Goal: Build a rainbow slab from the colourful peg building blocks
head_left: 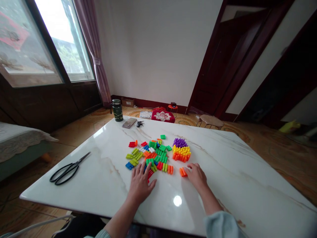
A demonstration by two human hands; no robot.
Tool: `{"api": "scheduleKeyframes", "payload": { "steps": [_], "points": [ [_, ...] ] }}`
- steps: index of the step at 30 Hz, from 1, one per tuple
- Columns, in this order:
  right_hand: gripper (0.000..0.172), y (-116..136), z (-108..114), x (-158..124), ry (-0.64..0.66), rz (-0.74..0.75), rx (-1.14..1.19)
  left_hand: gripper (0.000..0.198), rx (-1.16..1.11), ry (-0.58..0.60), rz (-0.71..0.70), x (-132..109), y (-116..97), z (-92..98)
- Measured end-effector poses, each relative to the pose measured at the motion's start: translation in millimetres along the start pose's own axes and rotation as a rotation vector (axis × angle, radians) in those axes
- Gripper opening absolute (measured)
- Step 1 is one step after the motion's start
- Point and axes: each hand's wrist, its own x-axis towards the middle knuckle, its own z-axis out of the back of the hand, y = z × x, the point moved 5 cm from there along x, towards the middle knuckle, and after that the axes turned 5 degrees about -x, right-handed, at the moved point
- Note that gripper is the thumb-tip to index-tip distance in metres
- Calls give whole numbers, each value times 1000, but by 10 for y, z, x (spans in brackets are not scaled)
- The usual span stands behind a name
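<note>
Sorting, it seems: right hand (197, 177) touches orange toy blocks (183, 172), grip unclear; left hand (140, 182) spreads over mixed blocks (162, 155); next needs gentle pinching.

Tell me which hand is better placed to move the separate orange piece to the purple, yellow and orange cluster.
Probably the right hand: it is at the orange piece, with the cluster just beyond. The left hand is spread over the mixed pieces, farther from both.
</note>
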Motion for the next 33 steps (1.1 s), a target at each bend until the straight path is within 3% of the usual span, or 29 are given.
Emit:
{"api": "scheduleKeyframes", "payload": {
  "steps": [4, 9, 11, 16, 19, 30, 33],
  "points": [
    [40, 197, 19, -12, 125, 46, -79, 68, 0, -9, -8, 0, 14, -5],
    [33, 304, -72, 3, 204, 75, -176, 68, -8, -11, -8, -4, 32, -33],
    [33, 279, -94, 14, 144, 60, -137, 69, -14, -12, -6, -6, 37, -39],
    [35, 120, -145, 14, -211, 24, 106, 69, -7, -1, -4, -4, 34, -33],
    [30, 37, -243, 17, -350, 19, 243, 69, -5, 4, -7, 0, 32, -31],
    [52, 78, -464, 219, -484, 48, 560, 69, 3, 12, 5, 7, 9, -5],
    [49, 73, -459, 188, -523, 49, 652, 68, -7, 9, 5, 6, 10, -3]
  ]
}}
